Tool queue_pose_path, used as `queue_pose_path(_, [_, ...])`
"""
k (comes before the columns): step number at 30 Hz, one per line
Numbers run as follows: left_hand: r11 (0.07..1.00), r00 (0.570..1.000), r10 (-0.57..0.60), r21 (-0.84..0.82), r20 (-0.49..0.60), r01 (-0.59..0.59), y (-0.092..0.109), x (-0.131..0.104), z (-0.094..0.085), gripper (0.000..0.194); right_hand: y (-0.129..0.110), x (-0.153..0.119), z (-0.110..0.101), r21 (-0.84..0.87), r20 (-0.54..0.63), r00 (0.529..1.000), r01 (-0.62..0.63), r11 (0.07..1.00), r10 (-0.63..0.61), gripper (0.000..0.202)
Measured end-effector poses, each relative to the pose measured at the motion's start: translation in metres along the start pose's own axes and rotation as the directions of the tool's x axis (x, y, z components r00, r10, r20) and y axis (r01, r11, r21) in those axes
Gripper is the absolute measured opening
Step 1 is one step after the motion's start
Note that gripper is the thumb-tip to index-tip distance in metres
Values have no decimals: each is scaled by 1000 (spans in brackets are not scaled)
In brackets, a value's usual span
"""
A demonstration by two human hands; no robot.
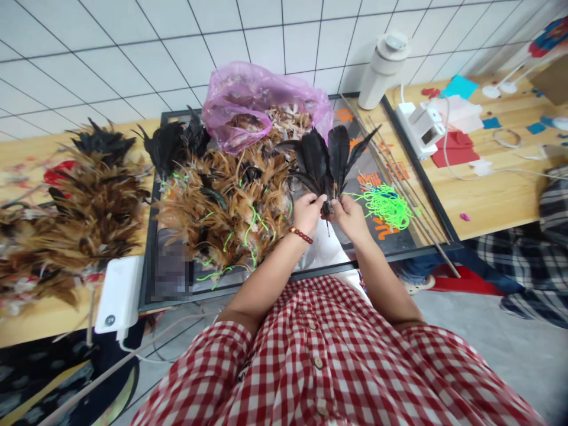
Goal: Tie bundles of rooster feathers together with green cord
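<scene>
A fanned bunch of long black feathers [326, 155] stands up between my two hands over the dark-framed board. My left hand [307, 213], with a beaded bracelet at its wrist, pinches the base of the bunch. From the other side my right hand [349, 216] grips the same base, with the fingertips of both hands close together. A thin dark stem pokes out below them. Left of my hands lies a large heap of brown feathers [231, 201], tied here and there with bright green string. Beside my right hand is a loose pile of green string [385, 207].
Behind the heap sits a pink plastic bag [237, 97] of feathers, near a white bottle [384, 68]. Thin rods [406, 189] lie along the board's right side. A power strip [415, 127], a white power bank [119, 293] and more feathers [100, 201] flank it. At right is a person's plaid sleeve [515, 251].
</scene>
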State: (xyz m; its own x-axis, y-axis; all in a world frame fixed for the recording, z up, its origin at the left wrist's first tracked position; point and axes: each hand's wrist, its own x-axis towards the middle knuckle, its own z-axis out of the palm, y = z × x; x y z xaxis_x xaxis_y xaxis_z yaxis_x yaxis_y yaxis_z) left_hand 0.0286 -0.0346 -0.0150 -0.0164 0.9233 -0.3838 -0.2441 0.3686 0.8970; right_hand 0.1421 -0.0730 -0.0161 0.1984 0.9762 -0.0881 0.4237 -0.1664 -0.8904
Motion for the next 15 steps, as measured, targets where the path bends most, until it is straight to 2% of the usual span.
queue_pose_path(4, [1000, 1000, 10, 23, 18, -10, -1, -1, 0, 35, 3, 2, 0, -10, 12, 999, 50, 999, -50, 30])
queue_pose_path(7, [996, 998, 11, 92, 60, -17, -5, 1, -1, 31, 2, 3, 0, -100, 0, 995, 98, 990, -99, 23])
queue_pose_path(12, [988, 997, 70, 140, 9, -71, -12, 7, -1, 32, 1, 1, 2, -254, -95, 985, 118, 960, -146, 18])
queue_pose_path(15, [995, 999, 41, 92, 7, -41, -13, 6, 1, 32, 1, 0, 3, -272, -106, 984, 110, 956, -144, 20])
